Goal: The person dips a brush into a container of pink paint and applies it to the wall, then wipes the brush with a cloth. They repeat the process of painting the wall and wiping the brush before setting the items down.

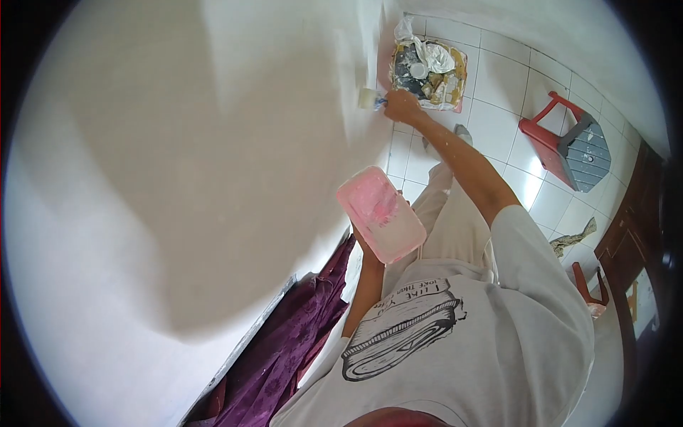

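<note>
In the head view my right hand [403, 107] is closed around the handle of a paintbrush [368, 98], whose pale bristles point left at the white wall [270, 107]. A pink rectangular tray [383, 213] with whitish paint in it rests on my left hand [403, 198]. Most of that hand is hidden under the tray; fingertips show at its right edge. The tray lies in front of my body, below and left of my right arm.
A paint-smeared container [455, 92] with white cloth or plastic stands on the tiled floor [491, 128] near the wall. At the right are a red and grey stool [587, 153], a rag [573, 237] and a brown door [626, 235]. Purple fabric [284, 349] lies at lower left.
</note>
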A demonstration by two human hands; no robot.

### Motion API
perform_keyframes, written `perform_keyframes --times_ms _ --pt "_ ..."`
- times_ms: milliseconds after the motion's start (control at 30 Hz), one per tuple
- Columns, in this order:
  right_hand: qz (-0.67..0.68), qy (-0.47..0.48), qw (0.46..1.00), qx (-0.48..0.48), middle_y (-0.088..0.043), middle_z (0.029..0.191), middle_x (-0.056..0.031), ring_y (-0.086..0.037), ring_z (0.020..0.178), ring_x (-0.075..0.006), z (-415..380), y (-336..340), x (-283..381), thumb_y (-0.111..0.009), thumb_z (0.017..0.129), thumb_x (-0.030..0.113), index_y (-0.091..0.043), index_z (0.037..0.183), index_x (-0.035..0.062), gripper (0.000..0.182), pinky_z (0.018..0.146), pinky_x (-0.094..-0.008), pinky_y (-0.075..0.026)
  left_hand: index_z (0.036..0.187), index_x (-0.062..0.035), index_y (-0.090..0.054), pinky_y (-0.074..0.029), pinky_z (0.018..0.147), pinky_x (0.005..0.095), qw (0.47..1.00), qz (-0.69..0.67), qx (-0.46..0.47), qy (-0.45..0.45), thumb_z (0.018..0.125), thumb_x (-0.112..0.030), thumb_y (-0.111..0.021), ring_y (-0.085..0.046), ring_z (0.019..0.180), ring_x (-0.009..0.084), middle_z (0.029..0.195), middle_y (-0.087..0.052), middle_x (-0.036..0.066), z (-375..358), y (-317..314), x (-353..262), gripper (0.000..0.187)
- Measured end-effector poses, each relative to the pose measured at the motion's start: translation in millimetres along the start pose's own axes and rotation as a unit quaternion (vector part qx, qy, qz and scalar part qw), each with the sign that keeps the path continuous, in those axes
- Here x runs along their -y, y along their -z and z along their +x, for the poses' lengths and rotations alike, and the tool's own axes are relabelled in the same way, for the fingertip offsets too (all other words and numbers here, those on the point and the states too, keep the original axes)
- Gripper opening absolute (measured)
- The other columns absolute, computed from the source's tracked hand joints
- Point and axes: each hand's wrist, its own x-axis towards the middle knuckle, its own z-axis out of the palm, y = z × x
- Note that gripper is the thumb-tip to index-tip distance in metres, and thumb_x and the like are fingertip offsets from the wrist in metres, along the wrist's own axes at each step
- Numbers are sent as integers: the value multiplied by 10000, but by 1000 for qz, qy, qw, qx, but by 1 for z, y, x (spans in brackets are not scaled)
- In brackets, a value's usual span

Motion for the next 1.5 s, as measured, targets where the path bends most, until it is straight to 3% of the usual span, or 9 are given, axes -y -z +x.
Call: perform_keyframes --times_ms 67,267,400,533,733,1100,1300,1367,1500 --pt "-55 -60 996 21 -699 828 -241 -691 834 -412 2 -2 8 -651 818 204 -725 955 26 236 790 -479 -548 1477 -94 -364 -440 1056 537 1000 8 -25 -2 901 -562 -526 -564 1182 375 1363 -510 183 -2 13 -9 760" --pt "-33 1 999 -4 -691 783 -234 -694 780 -396 -43 80 103 -644 842 218 -729 950 14 246 750 -468 -552 1472 -94 -372 -424 1064 525 999 24 -25 0 884 -617 -527 -547 1196 374 1387 -499 175 -4 21 -15 802" --pt "126 146 981 3 -671 738 -199 -668 717 -382 -77 118 131 -631 885 233 -745 1012 97 219 690 -455 -535 1485 -100 -358 -419 1066 535 999 32 -37 11 876 -646 -506 -546 1197 381 1391 -497 182 3 32 -17 831" --pt "133 178 974 -40 -665 740 -192 -649 724 -402 -27 55 75 -632 887 232 -740 1024 132 201 703 -483 -521 1494 -105 -349 -412 1074 544 1000 14 -10 16 875 -628 -511 -549 1198 383 1388 -500 183 2 13 -21 826" --pt "-80 -49 995 -18 -704 897 -212 -669 847 -425 13 -3 -26 -631 890 249 -727 938 55 221 781 -499 -534 1484 -104 -363 -415 1076 537 999 5 25 40 882 -573 -540 -561 1187 374 1394 -495 181 1 -12 -23 784" --pt "171 154 973 17 -695 823 -198 -668 770 -387 -53 138 133 -634 905 289 -748 1019 82 262 710 -455 -518 1472 -92 -375 -425 1056 536 999 25 -20 31 890 -603 -506 -551 1188 376 1387 -497 184 11 2 -8 786" --pt "72 158 980 -94 -683 807 -201 -652 759 -401 24 43 22 -634 889 170 -736 1000 75 178 704 -486 -502 1468 -80 -378 -431 1047 534 999 35 -22 24 887 -620 -492 -551 1181 373 1387 -494 187 10 -13 -24 801" --pt "-24 62 997 -37 -693 850 -204 -653 811 -426 30 30 -17 -620 886 152 -718 1008 63 180 743 -515 -505 1466 -76 -378 -437 1042 529 999 23 -8 27 887 -621 -488 -548 1180 369 1387 -494 186 7 -12 -20 803" --pt "21 66 997 -41 -673 964 -250 -644 917 -430 1 41 -34 -600 887 75 -652 1171 42 290 794 -504 -500 1466 -73 -380 -440 1043 526 999 22 -17 24 892 -619 -481 -554 1178 375 1392 -494 187 19 -3 -20 798"
